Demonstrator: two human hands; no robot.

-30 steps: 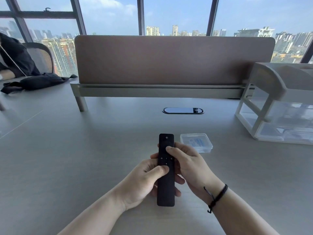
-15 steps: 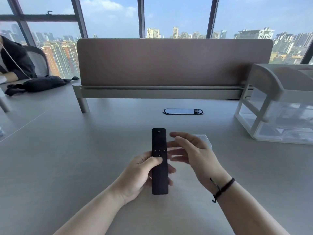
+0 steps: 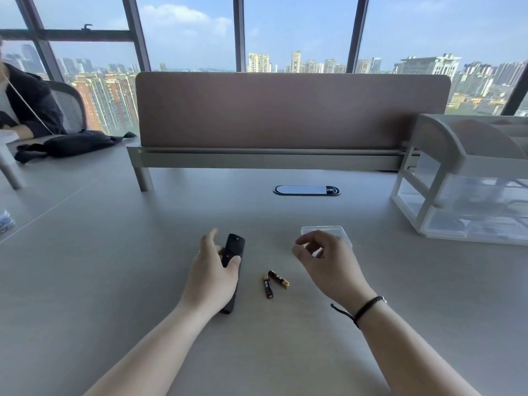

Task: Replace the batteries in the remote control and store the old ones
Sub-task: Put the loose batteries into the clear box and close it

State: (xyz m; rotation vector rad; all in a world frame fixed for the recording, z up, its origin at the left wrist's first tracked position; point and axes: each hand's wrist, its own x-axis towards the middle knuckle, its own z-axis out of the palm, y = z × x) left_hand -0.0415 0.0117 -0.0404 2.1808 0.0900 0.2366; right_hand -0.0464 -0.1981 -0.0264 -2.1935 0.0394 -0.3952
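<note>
The black remote control (image 3: 235, 247) lies button side up on the grey desk, with my left hand (image 3: 213, 277) resting over its lower half, thumb on its face and fingers loosely on its left edge. Two black-and-gold batteries (image 3: 274, 282) lie on the desk just right of the remote, touching at their far ends. My right hand (image 3: 325, 260) hovers right of the batteries, fingers curled and apart, holding nothing. A small clear plastic case (image 3: 323, 230) sits behind that hand, partly hidden by it.
A white organiser with clear drawers (image 3: 468, 181) stands at the right. A brown divider panel (image 3: 291, 110) closes the back of the desk, with an oval cable port (image 3: 307, 190) before it. A seated person and a black bag (image 3: 77, 144) are at the far left.
My left hand has lowered the remote to the desk and moved it left. My right hand has pulled away to the right. Two batteries now show on the desk between the hands.
</note>
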